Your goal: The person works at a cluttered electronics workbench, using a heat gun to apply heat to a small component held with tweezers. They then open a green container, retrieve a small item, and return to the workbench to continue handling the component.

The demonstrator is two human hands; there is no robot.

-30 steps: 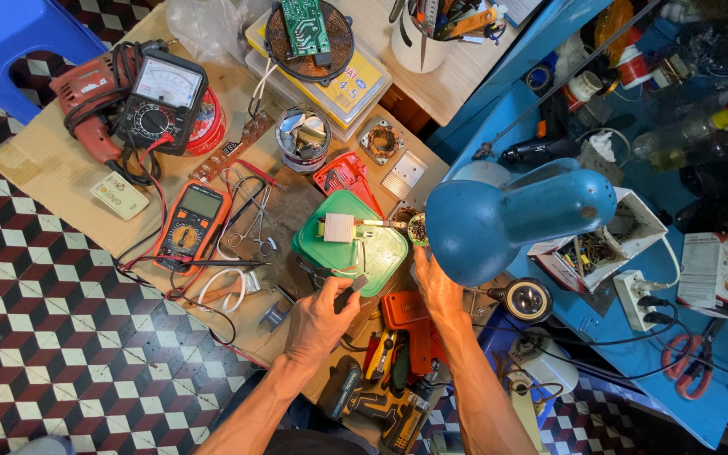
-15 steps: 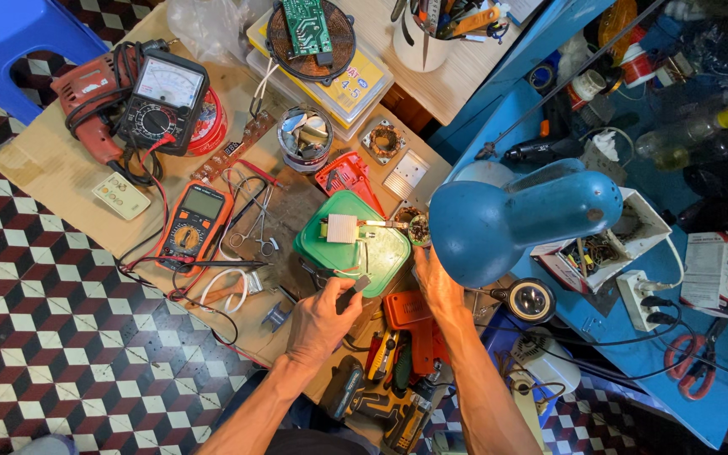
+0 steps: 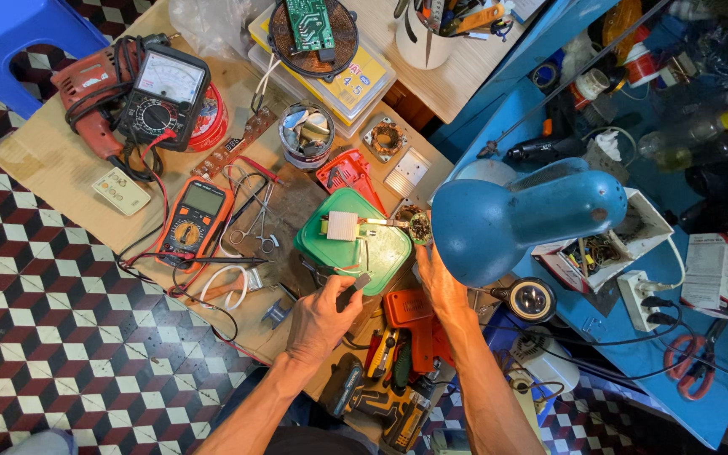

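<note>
Left hand [image 3: 320,318] sits at the near edge of the green lid [image 3: 355,244], fingers closed around a small dark tool [image 3: 352,291], its tip pointing up toward the lid. Right hand [image 3: 440,282] is at the lid's right edge, just under the blue lamp shade [image 3: 507,223]; the shade hides the fingertips, so can't tell whether those fingers hold anything or just rest there.

Green lid lies flat mid-counter [image 3: 52,168]. On it: a small white block [image 3: 341,225] with thin wires running off it, and to its right a small round circuit part [image 3: 419,226] at the lid's upper right edge, close to the right hand.

Around it:
- Orange multimeter [image 3: 195,221] left of the lid, red and black leads trailing across the counter.
- Scissors-like forceps [image 3: 256,215] between multimeter and lid.
- Black analogue meter [image 3: 164,97] far left, leaning on a red drill [image 3: 94,88].
- Tin can of small parts [image 3: 307,135] above the lid, red plastic piece [image 3: 345,173] just beside it.
- Copper coil with green board [image 3: 312,25] on a yellow box at the top.
- Orange tool [image 3: 410,316] and a cordless driver [image 3: 377,396] near the forearms, below the lid.
- White box of parts [image 3: 625,240] right of the lamp, on the blue surface.
</note>
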